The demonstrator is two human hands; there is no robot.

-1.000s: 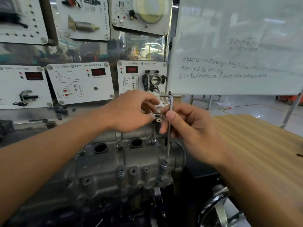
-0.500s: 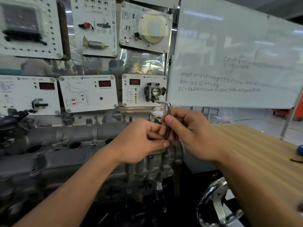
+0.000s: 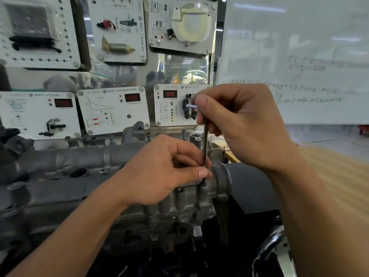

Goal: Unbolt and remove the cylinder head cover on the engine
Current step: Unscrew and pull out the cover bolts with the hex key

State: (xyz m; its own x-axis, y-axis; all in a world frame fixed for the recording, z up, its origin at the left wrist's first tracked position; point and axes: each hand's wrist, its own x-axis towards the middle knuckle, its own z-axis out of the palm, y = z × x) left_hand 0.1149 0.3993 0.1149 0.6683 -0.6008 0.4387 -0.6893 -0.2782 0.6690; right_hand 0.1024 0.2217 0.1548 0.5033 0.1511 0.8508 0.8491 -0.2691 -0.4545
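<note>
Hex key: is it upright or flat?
Upright: the hex key runs vertically from the right hand to a bolt; left hand pinches it.

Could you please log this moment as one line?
right hand: grips hex key top | left hand: pinches its shaft | tip: at bolt on cylinder head cover

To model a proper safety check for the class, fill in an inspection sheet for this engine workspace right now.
Surface: wooden table, right of the engine cover.
Job's things: hex key upright, tip at a bolt on the engine cover's end.
Clutter: nothing seen.
Grips: left hand pinches the hex key low; right hand holds its top.
Cables: nothing seen.
Surroundings: whiteboard and wall panels behind.
</note>
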